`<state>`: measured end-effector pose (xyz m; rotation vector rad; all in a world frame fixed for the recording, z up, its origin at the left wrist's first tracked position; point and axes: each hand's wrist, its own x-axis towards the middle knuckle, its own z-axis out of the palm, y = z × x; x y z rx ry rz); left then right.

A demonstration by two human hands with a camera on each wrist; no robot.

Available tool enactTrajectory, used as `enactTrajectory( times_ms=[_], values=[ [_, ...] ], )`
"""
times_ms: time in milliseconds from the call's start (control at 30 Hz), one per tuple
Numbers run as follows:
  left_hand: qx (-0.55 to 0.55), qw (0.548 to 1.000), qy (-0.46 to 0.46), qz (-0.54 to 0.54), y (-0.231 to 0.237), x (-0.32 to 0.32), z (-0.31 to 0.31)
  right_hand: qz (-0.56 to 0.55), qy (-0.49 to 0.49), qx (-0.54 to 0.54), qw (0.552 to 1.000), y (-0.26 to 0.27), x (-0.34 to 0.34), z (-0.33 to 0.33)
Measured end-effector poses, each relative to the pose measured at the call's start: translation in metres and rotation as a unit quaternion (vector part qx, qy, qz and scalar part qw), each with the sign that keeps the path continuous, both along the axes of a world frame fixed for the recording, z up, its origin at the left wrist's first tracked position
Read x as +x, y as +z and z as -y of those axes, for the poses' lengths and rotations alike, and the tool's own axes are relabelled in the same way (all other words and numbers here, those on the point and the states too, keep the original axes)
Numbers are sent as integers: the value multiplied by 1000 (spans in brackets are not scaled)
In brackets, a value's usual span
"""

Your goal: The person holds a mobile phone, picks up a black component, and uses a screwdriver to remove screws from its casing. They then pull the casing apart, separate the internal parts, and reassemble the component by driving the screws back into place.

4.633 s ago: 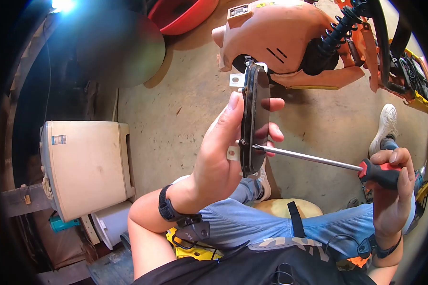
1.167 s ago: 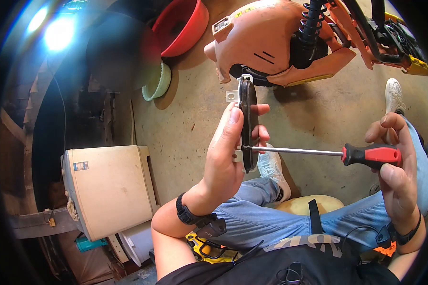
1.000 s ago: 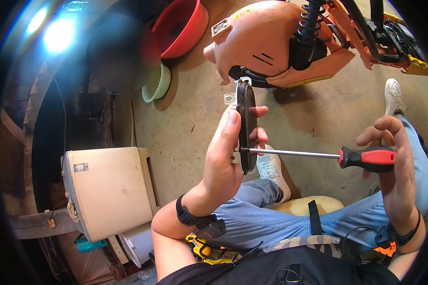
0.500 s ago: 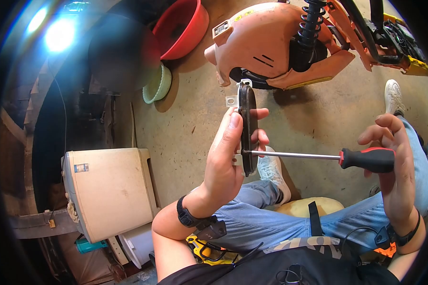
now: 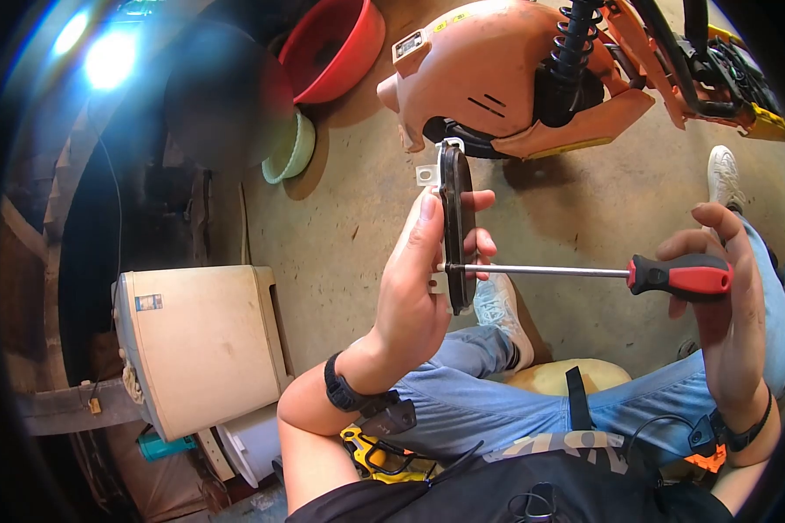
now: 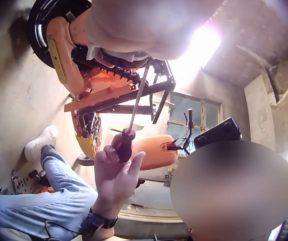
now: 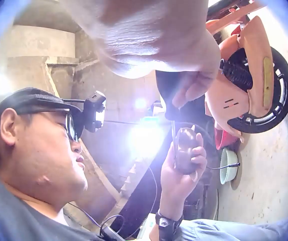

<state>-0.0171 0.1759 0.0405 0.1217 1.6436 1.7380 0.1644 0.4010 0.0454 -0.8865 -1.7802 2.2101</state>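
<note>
My left hand (image 5: 410, 288) grips an oval, dark-faced panel (image 5: 459, 227) on edge, thumb along its near side and fingers behind it. Pale plastic tabs with holes, such as the upper tab (image 5: 426, 175), stick out from its back. A red and black screwdriver (image 5: 682, 277) lies level, its tip at a small screw spot on the lower part of the panel's rim. The right hand (image 5: 734, 322) holds the handle, its butt against the palm. In the left wrist view, fingers curl round the handle (image 6: 124, 146). The panel (image 7: 186, 150) faces the right wrist camera, beside the shaft.
An orange scooter body (image 5: 488, 78) with a black spring shock (image 5: 573, 44) stands ahead. A red basin (image 5: 344, 52) and a pale green basin (image 5: 292, 152) sit on the floor. To the left is a cream box (image 5: 201, 349). A yellow tool (image 5: 379, 458) lies by the lap.
From slanting across the panel's face, the screwdriver has come level with its tip at the rim. Its handle has turned between recent frames, the right-hand fingers shifting slightly. The left hand keeps its grip.
</note>
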Motion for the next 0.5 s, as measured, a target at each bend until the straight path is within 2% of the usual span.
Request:
enactTrajectory(
  times_ms=[33, 167, 233, 333, 467, 500],
  values=[
    [5, 1000, 6, 2, -1, 0, 0, 29, 20, -64, 997, 4, -1, -3],
    [0, 1000, 12, 1, 0, 0, 0, 29, 46, -42, 998, 4, 5, -7],
    [6, 1000, 7, 10, 0, 0, 0, -34, 30, 55, 997, -4, 4, 2],
    [5, 1000, 11, 3, -1, -1, 0, -84, 25, 95, 992, -14, 6, 2],
    [1, 1000, 11, -3, 0, 0, -1, -39, -10, 76, 996, -8, 0, 9],
    [-2, 1000, 25, -5, 1, 1, -3, -18, -4, 28, 999, -5, 0, 6]
  ],
)
